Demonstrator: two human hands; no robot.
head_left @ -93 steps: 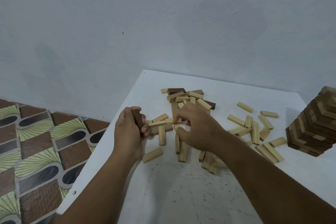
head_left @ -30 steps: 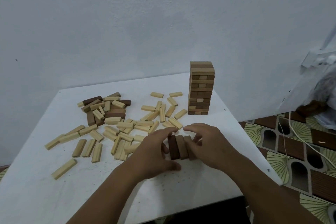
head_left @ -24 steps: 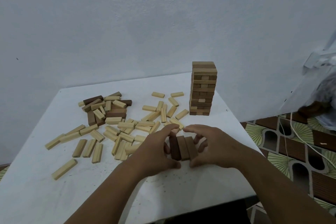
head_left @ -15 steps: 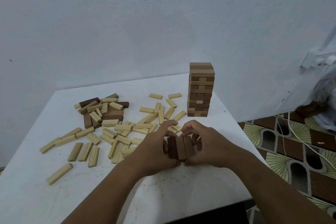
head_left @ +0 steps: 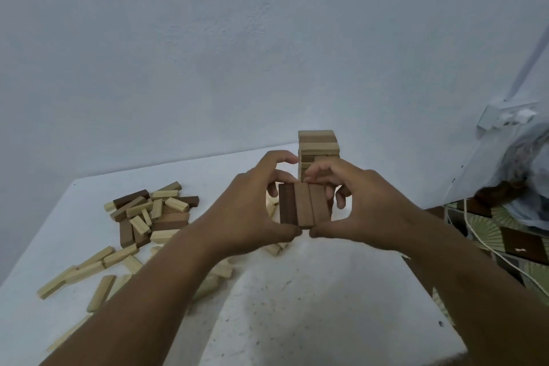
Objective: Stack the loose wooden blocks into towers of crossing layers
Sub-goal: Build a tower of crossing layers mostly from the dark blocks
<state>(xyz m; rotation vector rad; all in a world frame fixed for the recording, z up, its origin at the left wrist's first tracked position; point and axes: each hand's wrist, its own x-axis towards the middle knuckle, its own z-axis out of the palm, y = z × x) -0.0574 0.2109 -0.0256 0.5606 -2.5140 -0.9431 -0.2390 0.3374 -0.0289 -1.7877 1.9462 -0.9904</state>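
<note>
Head view, looking down over a white square table (head_left: 297,306) set against a pale blue-grey plastered wall (head_left: 208,53).

Both hands are raised in front of the camera, sharing one load: a row of three brown wooden blocks (head_left: 303,204) pressed side by side, long sides touching, the leftmost block darkest. The left hand (head_left: 249,211) grasps the row from its left side, thumb under the near ends, fingers curled over the far ends. The right hand (head_left: 361,205) grasps it from the right side in a mirror hold, thumb at the near ends, fingers bent over the top. The two thumb tips nearly meet below the row. The row appears lifted clear of the table, though the hands hide what is beneath it, so I cannot be sure.

Behind the hands, near the table's far right edge, stands a finished tower of crossing light and brown wooden layers (head_left: 318,145); its lower part is hidden by the fingers.

On the left half of the table lies a heap of mixed dark brown and pale loose wooden blocks (head_left: 148,214). Nearer the front left, pale loose wooden blocks (head_left: 89,267) lie scattered flat.

To the right of the table: patterned brown and green floor tiles (head_left: 517,244), and white cables (head_left: 475,235) trailing across them.
</note>
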